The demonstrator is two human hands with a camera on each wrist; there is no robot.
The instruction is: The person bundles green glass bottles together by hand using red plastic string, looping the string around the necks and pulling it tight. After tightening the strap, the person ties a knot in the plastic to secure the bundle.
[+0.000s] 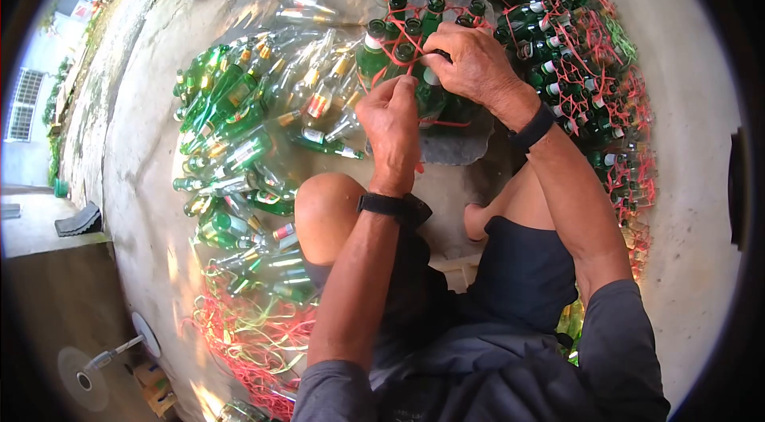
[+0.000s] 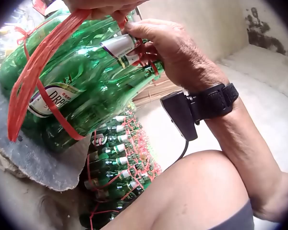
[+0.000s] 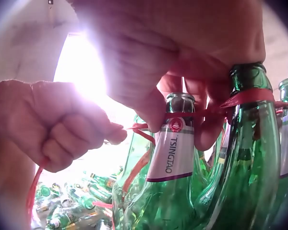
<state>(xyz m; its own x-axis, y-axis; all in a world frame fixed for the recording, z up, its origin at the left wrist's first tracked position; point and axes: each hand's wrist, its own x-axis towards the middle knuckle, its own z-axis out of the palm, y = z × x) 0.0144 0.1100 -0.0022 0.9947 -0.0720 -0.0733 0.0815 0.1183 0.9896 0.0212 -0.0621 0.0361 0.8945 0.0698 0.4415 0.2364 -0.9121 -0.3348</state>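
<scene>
A bundle of green glass bottles (image 1: pixel 372 55) stands upright on a grey slab (image 1: pixel 454 153), red plastic string (image 3: pixel 249 97) running round the necks. My left hand (image 1: pixel 390 127) is in front of the bundle, its fingertips pinching one end of the string. A loose red strand (image 2: pixel 26 91) hangs from that hand. My right hand (image 1: pixel 482 67) is over the necks, thumb and fingers curled at a bottle with a Tsingtao label (image 3: pixel 169 153), holding the string there. Another red band (image 2: pixel 53 106) crosses the bottles lower down. The right palm hides part of the necks.
Loose green and clear bottles (image 1: pixel 231 95) lie piled on the left. Bottles tied with red string (image 1: pixel 590 63) are stacked along the right wall. A tangle of red and pale string (image 1: pixel 255 334) lies at lower left. A fan (image 1: pixel 103 358) stands beyond it.
</scene>
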